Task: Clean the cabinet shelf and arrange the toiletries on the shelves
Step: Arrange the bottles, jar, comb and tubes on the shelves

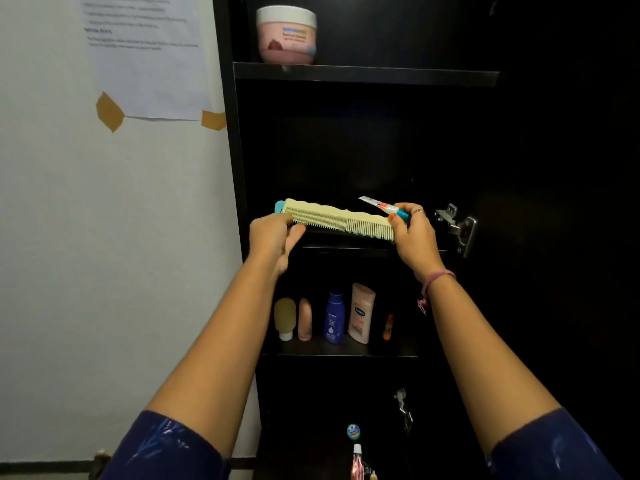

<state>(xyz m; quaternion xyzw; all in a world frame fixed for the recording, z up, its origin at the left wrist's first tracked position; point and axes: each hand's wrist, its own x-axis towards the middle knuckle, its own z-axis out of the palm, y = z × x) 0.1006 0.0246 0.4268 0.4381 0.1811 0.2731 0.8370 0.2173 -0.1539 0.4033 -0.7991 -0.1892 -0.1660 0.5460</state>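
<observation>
A pale yellow comb (341, 218) is held level in front of the dark cabinet's middle shelf (346, 249). My left hand (273, 237) pinches its left end, where a blue object (279, 207) shows behind it. My right hand (412, 233) grips the comb's right end together with a small white, red and blue tube (382, 205). On the shelf below (346, 351) stand several bottles, among them a blue lotion bottle (334, 317) and a pink one (362, 313). A pink cream jar (286, 34) sits on the top shelf (363, 73).
A white wall (104, 237) with a taped paper sheet (145, 57) lies left of the cabinet. A metal hinge (457, 226) sticks out at the cabinet's right side. Low down lie a small blue-lidded tin (353, 432) and a pink bottle (356, 460).
</observation>
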